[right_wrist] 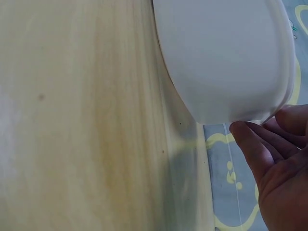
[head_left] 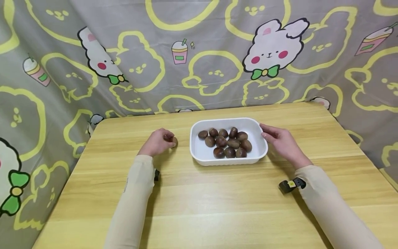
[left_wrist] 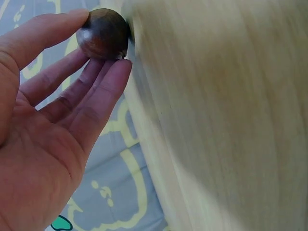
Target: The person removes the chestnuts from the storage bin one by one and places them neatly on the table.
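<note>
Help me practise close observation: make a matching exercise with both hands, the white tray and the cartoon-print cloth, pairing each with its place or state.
1. Left hand
2. Right hand
3. White tray
4. Cartoon-print cloth

A. Contains several chestnuts
B. Hangs behind the table
C. Pinches a single chestnut
D. Touches the tray's end

Pairs: 1-C, 2-D, 3-A, 4-B

Soft light brightens the pale-yellow wood-grain table [head_left: 192, 200], a glint marks the round, glossy brown chestnut [left_wrist: 103, 36], and both wrist views look dimmer, slightly blurred.
</note>
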Demonstrator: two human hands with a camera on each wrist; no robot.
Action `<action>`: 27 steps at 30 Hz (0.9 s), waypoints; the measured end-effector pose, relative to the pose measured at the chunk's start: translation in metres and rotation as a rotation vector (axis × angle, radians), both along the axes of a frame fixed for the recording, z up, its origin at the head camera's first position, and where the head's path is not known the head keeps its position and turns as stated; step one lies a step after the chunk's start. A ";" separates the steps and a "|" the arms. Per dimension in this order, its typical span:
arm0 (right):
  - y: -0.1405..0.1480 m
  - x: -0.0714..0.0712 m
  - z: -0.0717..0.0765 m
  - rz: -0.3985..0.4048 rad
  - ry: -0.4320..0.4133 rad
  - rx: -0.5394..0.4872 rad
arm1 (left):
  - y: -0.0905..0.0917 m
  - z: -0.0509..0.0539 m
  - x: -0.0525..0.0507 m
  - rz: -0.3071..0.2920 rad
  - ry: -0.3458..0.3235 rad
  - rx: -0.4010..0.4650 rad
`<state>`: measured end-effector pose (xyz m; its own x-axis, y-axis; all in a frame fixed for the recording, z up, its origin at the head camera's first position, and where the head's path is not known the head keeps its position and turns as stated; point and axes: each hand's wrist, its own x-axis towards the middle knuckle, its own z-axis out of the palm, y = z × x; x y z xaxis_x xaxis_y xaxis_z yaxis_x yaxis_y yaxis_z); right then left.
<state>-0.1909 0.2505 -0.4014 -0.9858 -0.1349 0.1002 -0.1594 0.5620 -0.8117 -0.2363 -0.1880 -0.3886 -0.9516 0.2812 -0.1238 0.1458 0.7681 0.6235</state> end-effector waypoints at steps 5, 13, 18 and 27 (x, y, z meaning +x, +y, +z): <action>-0.001 0.001 0.000 0.010 -0.023 -0.005 | -0.001 0.001 0.004 -0.009 -0.014 -0.003; -0.001 0.001 0.001 0.007 -0.027 -0.003 | 0.000 0.013 0.007 0.017 0.046 0.028; -0.001 0.001 0.002 0.004 -0.032 -0.004 | 0.009 0.024 0.011 0.013 0.092 0.086; 0.000 0.000 -0.001 -0.021 -0.043 -0.002 | 0.045 0.039 0.025 -0.090 0.186 0.209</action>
